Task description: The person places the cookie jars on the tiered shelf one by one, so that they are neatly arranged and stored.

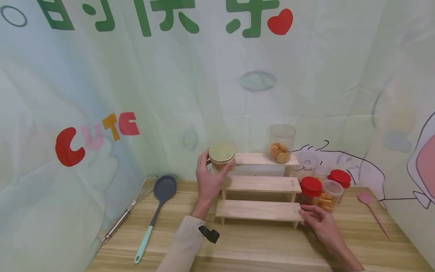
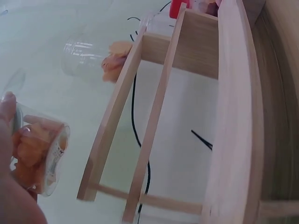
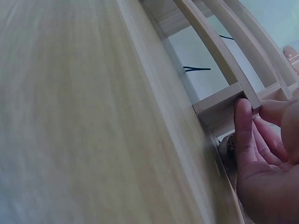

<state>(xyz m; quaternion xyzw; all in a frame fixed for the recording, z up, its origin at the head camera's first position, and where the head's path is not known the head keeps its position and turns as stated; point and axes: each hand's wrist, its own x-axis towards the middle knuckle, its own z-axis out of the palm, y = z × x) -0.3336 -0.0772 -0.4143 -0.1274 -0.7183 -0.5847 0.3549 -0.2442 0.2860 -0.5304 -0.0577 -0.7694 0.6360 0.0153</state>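
Green-lidded jar (image 1: 221, 153), one, with orange pieces (image 2: 32, 151) inside: held aloft by the left end of the top step (image 1: 253, 158) of a three-step wooden rack (image 1: 259, 184), a gap showing between jar and rack in the left wrist view. Left hand (image 1: 209, 183), one: fingers curled round the jar. Right hand (image 1: 321, 226), one: fingers pinching the right end of the lowest step (image 1: 258, 210). Clear jar (image 1: 282, 142), one, with biscuits (image 1: 279, 153): on the top step, right end. Risks, as judged: a base set partly over the step's end could tip the green-lidded jar; a knock against the narrow top step could shake the rack and topple the clear jar
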